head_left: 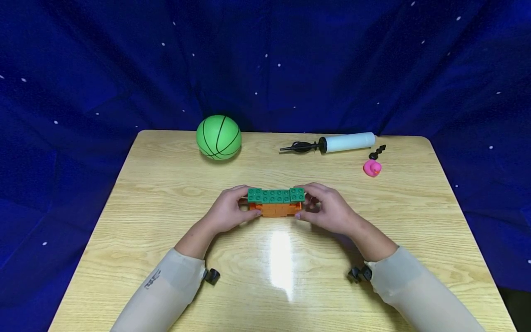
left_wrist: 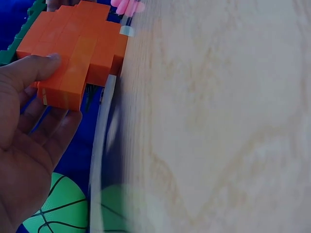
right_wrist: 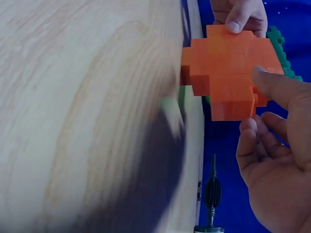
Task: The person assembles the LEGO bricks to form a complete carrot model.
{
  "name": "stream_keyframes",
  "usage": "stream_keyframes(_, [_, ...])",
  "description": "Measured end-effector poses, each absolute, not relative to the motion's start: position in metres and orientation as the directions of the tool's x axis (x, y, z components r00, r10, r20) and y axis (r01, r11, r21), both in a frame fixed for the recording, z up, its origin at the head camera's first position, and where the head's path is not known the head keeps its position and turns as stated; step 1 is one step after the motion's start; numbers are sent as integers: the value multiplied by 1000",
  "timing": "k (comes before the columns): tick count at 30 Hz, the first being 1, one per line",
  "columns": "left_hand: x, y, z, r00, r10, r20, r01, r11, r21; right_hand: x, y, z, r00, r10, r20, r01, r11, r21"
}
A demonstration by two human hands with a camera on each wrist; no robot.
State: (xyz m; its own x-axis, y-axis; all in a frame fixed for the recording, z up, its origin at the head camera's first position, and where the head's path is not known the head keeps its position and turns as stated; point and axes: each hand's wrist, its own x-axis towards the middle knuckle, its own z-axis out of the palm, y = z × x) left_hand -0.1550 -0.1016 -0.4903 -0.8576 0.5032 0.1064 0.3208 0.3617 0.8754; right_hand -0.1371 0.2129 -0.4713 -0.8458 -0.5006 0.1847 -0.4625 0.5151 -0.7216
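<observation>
A toy brick build (head_left: 275,210) stands mid-table, its stepped body orange with a row of green studded bricks (head_left: 275,196) along the top. My left hand (head_left: 226,210) grips its left end, with the thumb (left_wrist: 41,68) on the near orange face and the fingers behind. At the other end my right hand (head_left: 329,210) pinches the bricks, its thumb (right_wrist: 277,86) on the same face. The wrist views show the orange face (left_wrist: 73,48) wide in the middle and narrower at the ends. Whether its underside touches the table, I cannot tell.
Toward the back left sits a green ball (head_left: 218,137) with black lines. A pale blue hand pump (head_left: 348,142) with a black nozzle lies at the back right. Near it are a pink rubber duck (head_left: 372,168) and a small black piece (head_left: 377,152). Dark blue cloth hangs behind.
</observation>
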Motion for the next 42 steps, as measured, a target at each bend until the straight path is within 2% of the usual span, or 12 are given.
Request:
stream_keyframes(6, [-155, -102, -491, -858, 504, 98, 308, 353, 883, -138, 214, -480, -838, -507, 203, -491, 537, -686])
stream_keyframes(20, [-150, -107, -491, -875, 484, 20, 235, 386, 892, -139, 215, -483, -849, -497, 176, -464, 544, -699])
stream_keyframes(29, [-149, -109, -491, -880, 475, 22, 220, 364, 905, -140, 216, -483, -842, -499, 204, -485, 538, -690])
stream_keyframes(42, [-150, -107, -491, -885, 466, 1, 198, 374, 906, -137, 218, -479, -858, -492, 144, -434, 547, -715])
